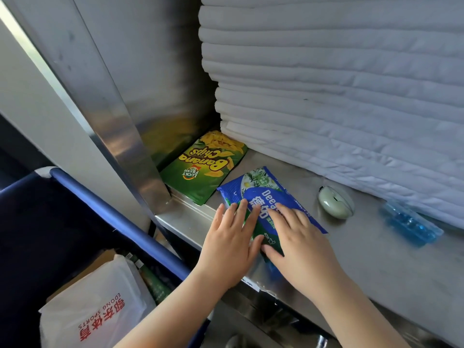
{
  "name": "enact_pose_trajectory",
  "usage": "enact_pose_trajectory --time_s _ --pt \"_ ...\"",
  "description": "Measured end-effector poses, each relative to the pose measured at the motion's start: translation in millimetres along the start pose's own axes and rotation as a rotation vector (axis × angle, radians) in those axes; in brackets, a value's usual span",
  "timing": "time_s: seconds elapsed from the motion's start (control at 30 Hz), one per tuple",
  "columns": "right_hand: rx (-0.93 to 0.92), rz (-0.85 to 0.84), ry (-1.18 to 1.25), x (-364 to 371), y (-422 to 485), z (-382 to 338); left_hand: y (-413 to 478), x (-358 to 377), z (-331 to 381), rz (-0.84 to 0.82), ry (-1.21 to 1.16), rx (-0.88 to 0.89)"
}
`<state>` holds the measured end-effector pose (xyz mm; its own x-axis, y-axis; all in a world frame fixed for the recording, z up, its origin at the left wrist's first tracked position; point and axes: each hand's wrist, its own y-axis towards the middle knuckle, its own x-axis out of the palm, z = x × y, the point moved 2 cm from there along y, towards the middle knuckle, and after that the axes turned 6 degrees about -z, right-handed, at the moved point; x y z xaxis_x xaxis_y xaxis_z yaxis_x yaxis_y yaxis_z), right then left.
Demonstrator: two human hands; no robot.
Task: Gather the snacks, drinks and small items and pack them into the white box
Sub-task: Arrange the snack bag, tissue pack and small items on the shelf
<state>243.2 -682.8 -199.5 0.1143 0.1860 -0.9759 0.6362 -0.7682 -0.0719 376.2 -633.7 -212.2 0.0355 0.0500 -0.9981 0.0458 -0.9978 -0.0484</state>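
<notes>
A blue and green wipes pack [261, 189] lies flat on the steel shelf [376, 252]. My left hand [229, 243] rests on the pack's left side with straight fingers. My right hand [297, 243] lies flat over its near end, fingers spread, thumb at the pack's lower edge. A green banana chips bag [200, 169] lies in the shelf's back left corner, beyond both hands. To the right sit a pale green oval case [335, 202] and a clear blue plastic packet [409, 224]. The white box is not in view.
A tall stack of folded white quilted pads [326, 84] fills the back and right of the shelf. A steel post [135, 146] stands at the left. Below left, a blue-railed cart [118, 217] holds a white bag with red print [98, 310].
</notes>
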Motion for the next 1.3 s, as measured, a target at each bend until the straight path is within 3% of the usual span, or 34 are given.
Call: enact_pose_trajectory --time_s 0.17,0.37,0.63,0.7,0.83,0.93,1.07,1.3 --pt "0.03 -0.108 0.04 1 5 2 0 -4 -3 0.038 0.0 0.02" --pt "-0.095 -0.22 0.115 -4 16 16 -7 2 0 0.111 0.022 0.026" --pt "-0.085 -0.169 0.107 -17 28 26 -5 -5 -11 0.226 -0.072 0.169" --pt "-0.099 -0.218 0.118 -16 32 23 6 -9 -22 0.172 -0.089 0.188" --pt "-0.08 -0.305 0.105 -20 46 17 31 -3 -39 -0.097 -0.081 0.111" --pt "-0.075 -0.385 0.062 -24 59 15 43 2 -40 -0.151 -0.065 0.081" --pt "-0.085 -0.432 0.057 -25 65 18 41 5 -35 -0.045 -0.032 0.046" --pt "-0.134 -0.28 0.071 -10 56 18 30 3 -21 0.149 -0.123 0.029"
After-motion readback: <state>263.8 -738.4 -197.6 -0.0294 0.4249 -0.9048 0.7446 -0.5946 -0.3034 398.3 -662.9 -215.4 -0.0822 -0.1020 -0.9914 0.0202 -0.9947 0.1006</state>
